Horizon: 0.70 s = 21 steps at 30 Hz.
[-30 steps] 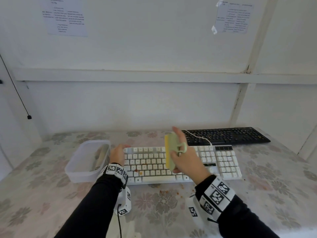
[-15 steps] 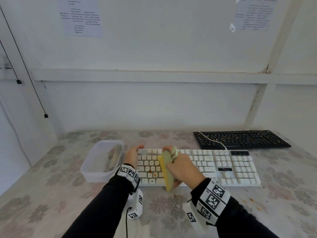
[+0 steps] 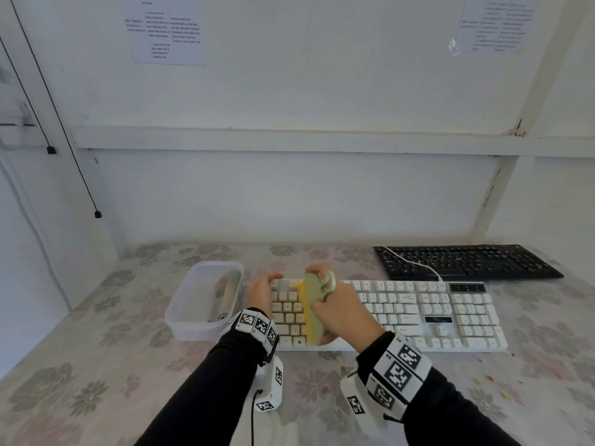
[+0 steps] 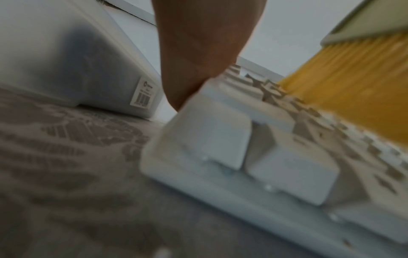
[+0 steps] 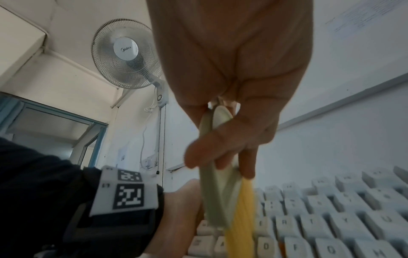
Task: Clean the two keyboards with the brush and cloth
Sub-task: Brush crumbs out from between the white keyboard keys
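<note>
Right hand [image 3: 341, 313]: fingers clasp brush [image 3: 314, 313], bristles on white keyboard [image 3: 418, 310] left keys.
Left hand [image 3: 260, 292]: fingers curled over its left end.

Mostly plastic things on a dull printed cover.

The white keyboard [image 3: 402, 313] is matt plastic, its keycaps smooth and a little yellowed in places. The black keyboard [image 3: 467, 262] is matt plastic too. The brush [image 3: 315, 305] has a smooth pale green plastic body and fine, straight yellow bristles [image 4: 353, 78]. The tub [image 3: 193, 329] is frosted, half-clear plastic and carries a paper barcode label [image 4: 144, 94]. The surface [image 3: 96, 365] wears a matt cover printed with faded flowers; whether it is cloth or vinyl I cannot tell. The wall [image 3: 289, 194] is matt white paint, cracked at one joint, with printed paper sheets [image 3: 169, 30] on it. The sleeves [image 3: 206, 397] are black cloth.
</note>
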### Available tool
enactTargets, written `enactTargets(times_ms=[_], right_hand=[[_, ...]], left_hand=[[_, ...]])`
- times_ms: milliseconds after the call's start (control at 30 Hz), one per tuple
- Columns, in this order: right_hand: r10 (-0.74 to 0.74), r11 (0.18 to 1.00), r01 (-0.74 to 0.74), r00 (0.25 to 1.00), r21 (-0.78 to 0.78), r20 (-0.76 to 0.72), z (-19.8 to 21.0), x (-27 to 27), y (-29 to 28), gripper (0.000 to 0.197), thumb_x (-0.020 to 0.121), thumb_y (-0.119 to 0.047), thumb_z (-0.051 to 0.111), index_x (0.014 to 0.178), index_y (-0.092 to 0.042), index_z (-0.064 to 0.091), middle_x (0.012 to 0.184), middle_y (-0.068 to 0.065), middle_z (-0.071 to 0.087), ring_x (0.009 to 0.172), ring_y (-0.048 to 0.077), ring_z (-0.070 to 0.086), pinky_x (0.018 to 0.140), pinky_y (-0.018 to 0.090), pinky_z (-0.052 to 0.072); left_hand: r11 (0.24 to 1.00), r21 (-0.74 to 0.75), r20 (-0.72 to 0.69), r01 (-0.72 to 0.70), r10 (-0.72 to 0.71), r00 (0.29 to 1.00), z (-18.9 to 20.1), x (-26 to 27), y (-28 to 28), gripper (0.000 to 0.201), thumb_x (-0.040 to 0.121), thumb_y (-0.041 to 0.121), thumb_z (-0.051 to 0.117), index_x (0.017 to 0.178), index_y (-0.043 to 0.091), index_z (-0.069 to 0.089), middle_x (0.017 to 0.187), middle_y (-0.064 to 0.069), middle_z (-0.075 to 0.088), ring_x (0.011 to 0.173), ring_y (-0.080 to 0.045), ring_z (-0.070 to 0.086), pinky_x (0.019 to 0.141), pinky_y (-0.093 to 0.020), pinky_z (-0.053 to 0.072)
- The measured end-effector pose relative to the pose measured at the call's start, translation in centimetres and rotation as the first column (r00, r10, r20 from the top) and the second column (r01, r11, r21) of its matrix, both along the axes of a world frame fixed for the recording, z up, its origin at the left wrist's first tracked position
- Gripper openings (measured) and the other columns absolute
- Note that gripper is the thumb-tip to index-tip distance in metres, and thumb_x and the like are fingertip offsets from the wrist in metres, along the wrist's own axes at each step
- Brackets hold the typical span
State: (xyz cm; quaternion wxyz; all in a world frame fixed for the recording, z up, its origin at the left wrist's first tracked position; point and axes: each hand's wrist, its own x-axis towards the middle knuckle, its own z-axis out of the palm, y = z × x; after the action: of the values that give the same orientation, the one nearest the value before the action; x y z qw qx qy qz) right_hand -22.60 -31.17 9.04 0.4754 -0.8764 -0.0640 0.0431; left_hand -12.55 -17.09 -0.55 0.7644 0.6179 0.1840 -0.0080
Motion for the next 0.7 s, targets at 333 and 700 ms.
enactTargets(times_ms=[333, 700], right_hand=[[0.063, 0.998, -0.061, 0.995, -0.018, 0.076, -1.4, -0.4, 1.4, 0.052, 0.090, -0.001, 0.038, 0.124, -0.040, 0.035, 0.063, 0.001, 0.046, 0.048, 0.015, 0.046, 0.051, 0.044, 0.057], [0.088, 0.996, -0.085, 0.978, -0.027, 0.191, -1.6, -0.2, 2.3, 0.051, 0.091, -0.003, 0.040, 0.125, -0.041, 0.031, 0.061, 0.001, 0.050, 0.047, 0.014, 0.047, 0.055, 0.050, 0.054]], left_hand=[[0.999, 0.033, 0.029, 0.002, -0.003, 1.000, -0.3, 0.6, 0.1, 0.032, 0.078, 0.035, 0.044, 0.076, 0.024, 0.074, 0.090, -0.008, 0.071, 0.087, -0.029, 0.066, 0.085, -0.050, 0.054], [0.999, 0.038, 0.098, -0.016, 0.013, 0.995, 0.9, 0.0, -0.5, 0.032, 0.095, 0.012, 0.037, 0.073, 0.012, 0.059, 0.075, -0.004, 0.059, 0.068, -0.015, 0.055, 0.041, -0.016, 0.046]])
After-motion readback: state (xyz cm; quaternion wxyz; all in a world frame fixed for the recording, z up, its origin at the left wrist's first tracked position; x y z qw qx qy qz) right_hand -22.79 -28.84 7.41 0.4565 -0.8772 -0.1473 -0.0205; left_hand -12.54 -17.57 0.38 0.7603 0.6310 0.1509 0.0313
